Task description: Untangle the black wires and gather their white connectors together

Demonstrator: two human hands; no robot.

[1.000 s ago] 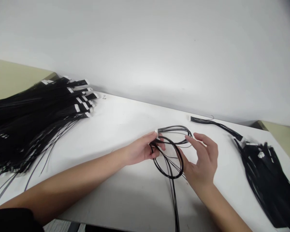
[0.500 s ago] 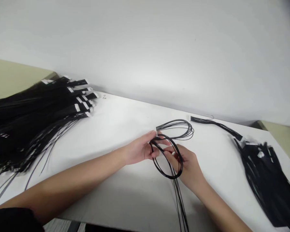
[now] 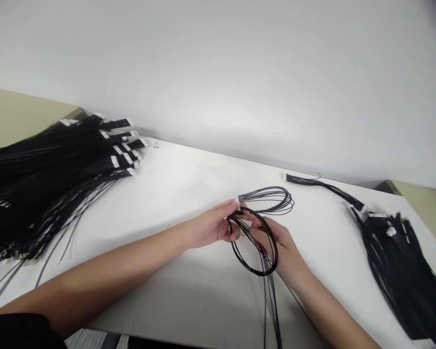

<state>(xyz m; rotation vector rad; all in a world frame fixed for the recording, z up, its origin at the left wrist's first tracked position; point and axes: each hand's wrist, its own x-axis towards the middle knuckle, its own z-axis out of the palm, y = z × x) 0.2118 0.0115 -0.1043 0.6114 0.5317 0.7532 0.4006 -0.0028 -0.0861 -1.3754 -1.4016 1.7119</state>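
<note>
A bundle of thin black wires (image 3: 273, 264) is looped in front of me, with a white connector (image 3: 239, 202) at its upper left end. My left hand (image 3: 218, 225) is closed on the bundle beside the connector, thumb on top. My right hand (image 3: 272, 237) has its fingers closed round the wires inside the round loop, just right of my left hand. One fan of wires arcs out to the right above both hands. Loose wire ends hang down past the table's front edge.
A big pile of black wire bundles with white connectors (image 3: 58, 165) lies on the left. On the right lies another black pile (image 3: 403, 271), with a single bundle (image 3: 323, 186) reaching toward the wall (image 3: 218, 72). All rest on the white table (image 3: 189, 169).
The coil and connector have moved slightly down and toward the right. My right hand has shifted a little up and left, closer to my left hand. The hanging wires have spread apart.
</note>
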